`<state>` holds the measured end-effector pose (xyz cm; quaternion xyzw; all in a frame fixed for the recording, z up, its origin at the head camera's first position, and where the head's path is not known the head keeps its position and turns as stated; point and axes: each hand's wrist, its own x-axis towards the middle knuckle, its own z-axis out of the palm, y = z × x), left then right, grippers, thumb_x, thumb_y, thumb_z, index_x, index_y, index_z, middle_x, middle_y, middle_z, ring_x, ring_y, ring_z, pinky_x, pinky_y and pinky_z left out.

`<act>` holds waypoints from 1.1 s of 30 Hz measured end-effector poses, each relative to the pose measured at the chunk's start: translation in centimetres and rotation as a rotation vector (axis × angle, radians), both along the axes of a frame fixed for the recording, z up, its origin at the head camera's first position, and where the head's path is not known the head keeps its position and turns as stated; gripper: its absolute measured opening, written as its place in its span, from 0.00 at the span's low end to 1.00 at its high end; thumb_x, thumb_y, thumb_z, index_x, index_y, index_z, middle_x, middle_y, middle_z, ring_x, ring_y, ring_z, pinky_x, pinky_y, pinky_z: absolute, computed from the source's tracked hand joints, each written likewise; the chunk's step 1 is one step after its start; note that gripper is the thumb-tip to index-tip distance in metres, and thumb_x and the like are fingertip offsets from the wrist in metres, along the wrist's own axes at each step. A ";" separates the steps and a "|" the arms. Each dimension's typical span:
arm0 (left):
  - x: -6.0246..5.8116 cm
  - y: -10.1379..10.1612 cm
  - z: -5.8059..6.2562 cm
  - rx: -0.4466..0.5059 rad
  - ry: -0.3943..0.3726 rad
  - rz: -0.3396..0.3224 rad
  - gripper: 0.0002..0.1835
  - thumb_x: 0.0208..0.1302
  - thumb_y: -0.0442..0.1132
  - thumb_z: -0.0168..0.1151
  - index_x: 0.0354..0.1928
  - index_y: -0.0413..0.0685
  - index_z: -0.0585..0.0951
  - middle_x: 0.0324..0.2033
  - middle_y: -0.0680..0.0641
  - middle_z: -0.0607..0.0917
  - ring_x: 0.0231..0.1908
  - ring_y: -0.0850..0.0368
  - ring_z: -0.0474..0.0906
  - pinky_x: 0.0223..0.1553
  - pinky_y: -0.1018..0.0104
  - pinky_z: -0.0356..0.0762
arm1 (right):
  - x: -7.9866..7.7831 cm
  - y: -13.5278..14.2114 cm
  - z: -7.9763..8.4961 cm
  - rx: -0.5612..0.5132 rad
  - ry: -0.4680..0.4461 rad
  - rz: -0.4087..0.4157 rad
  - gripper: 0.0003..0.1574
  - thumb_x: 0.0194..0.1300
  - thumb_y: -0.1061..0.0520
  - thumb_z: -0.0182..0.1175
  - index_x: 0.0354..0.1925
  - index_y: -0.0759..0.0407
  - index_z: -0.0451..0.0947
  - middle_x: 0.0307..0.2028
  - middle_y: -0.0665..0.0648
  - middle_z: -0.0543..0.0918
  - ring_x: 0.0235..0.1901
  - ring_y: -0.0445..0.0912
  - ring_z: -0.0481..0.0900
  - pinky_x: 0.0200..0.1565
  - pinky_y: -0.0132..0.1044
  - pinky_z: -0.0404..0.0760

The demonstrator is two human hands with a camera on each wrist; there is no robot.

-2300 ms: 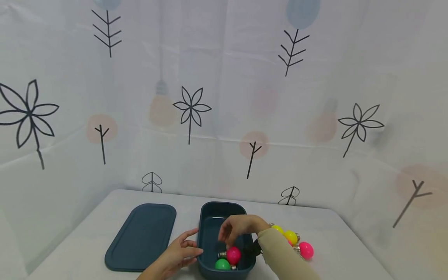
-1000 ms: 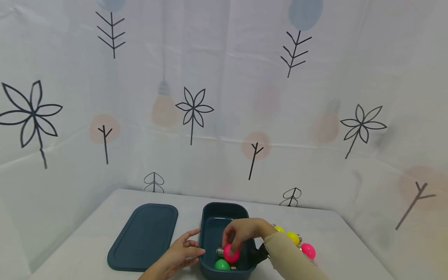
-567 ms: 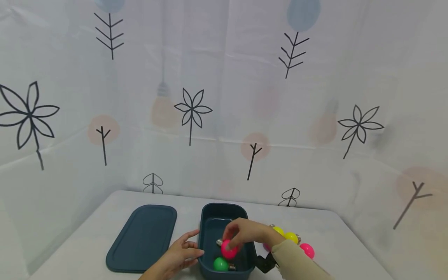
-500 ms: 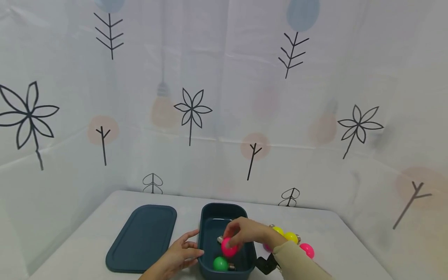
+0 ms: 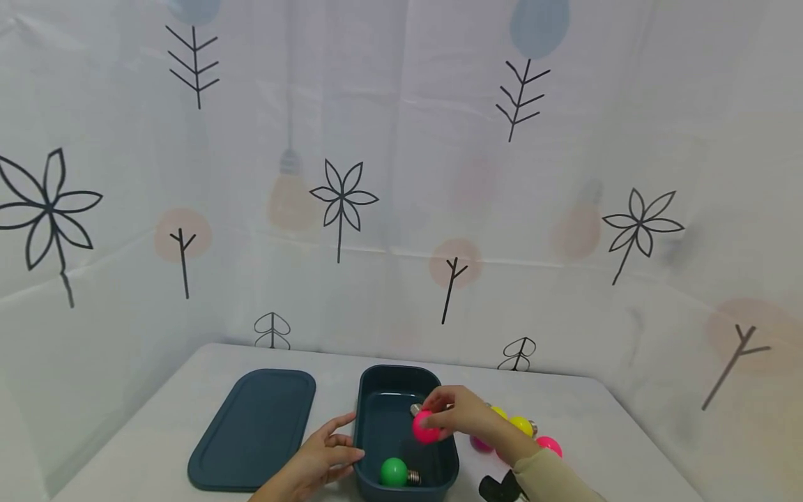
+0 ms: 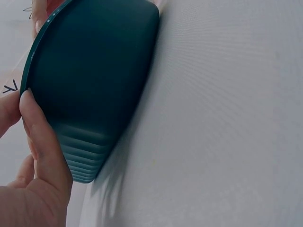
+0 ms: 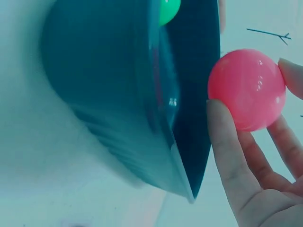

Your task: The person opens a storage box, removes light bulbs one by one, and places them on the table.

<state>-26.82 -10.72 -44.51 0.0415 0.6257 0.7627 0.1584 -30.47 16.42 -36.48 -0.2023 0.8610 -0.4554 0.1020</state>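
My right hand [image 5: 461, 411] pinches a pink light bulb [image 5: 426, 427] by its round globe, thumb and fingers around it. The bulb's metal screw base [image 5: 416, 410] points up and left; in the right wrist view the globe [image 7: 247, 90] is at the rim of the dark teal bin [image 7: 109, 94]. A green light bulb [image 5: 394, 473] lies on its side at the near end inside the bin [image 5: 404, 369]. My left hand [image 5: 320, 457] rests against the bin's left rim, fingers mostly straight; the left wrist view shows fingertips [image 6: 28, 97] right at that rim.
On the white table [image 5: 339, 355], a flat teal lid [image 5: 254, 429] lies left of the bin. Several yellow [image 5: 521, 424] and pink bulbs [image 5: 549, 446] are grouped at the right, partly behind my right forearm. A patterned cloth [image 5: 401, 174] hangs behind the table.
My right hand has taken hold of the pink bulb beside the green one and lifted it, moving up and right toward the bin's right rim. The left hand stays on the left rim.
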 end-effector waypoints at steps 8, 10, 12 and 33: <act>-0.1 -0.1 -0.1 0.005 -0.009 -0.005 0.42 0.54 0.30 0.66 0.69 0.40 0.56 0.34 0.48 0.74 0.31 0.58 0.75 0.36 0.65 0.78 | 0.7 1.5 0.3 -0.005 0.032 -0.077 0.17 0.53 0.54 0.68 0.40 0.59 0.79 0.35 0.54 0.77 0.32 0.47 0.76 0.32 0.41 0.81; -0.1 -0.1 -0.1 0.009 -0.005 -0.007 0.42 0.54 0.29 0.66 0.69 0.39 0.56 0.34 0.49 0.74 0.31 0.58 0.75 0.35 0.65 0.78 | 0.7 1.9 0.2 -0.002 0.038 -0.103 0.18 0.52 0.52 0.69 0.41 0.58 0.79 0.35 0.54 0.78 0.32 0.47 0.75 0.32 0.41 0.80; 0.0 -0.1 -0.1 0.016 0.000 -0.011 0.42 0.54 0.29 0.66 0.69 0.39 0.56 0.34 0.49 0.74 0.31 0.59 0.75 0.35 0.66 0.78 | 0.7 2.4 0.1 -0.020 0.031 -0.122 0.19 0.52 0.52 0.69 0.41 0.59 0.79 0.35 0.54 0.78 0.32 0.48 0.76 0.32 0.41 0.80; 0.2 0.0 0.0 0.030 0.015 -0.018 0.43 0.54 0.29 0.66 0.69 0.38 0.55 0.33 0.49 0.74 0.30 0.60 0.74 0.33 0.68 0.78 | 2.0 7.0 -0.9 -0.043 0.016 -0.340 0.20 0.51 0.58 0.70 0.42 0.61 0.76 0.37 0.55 0.78 0.38 0.49 0.74 0.38 0.43 0.78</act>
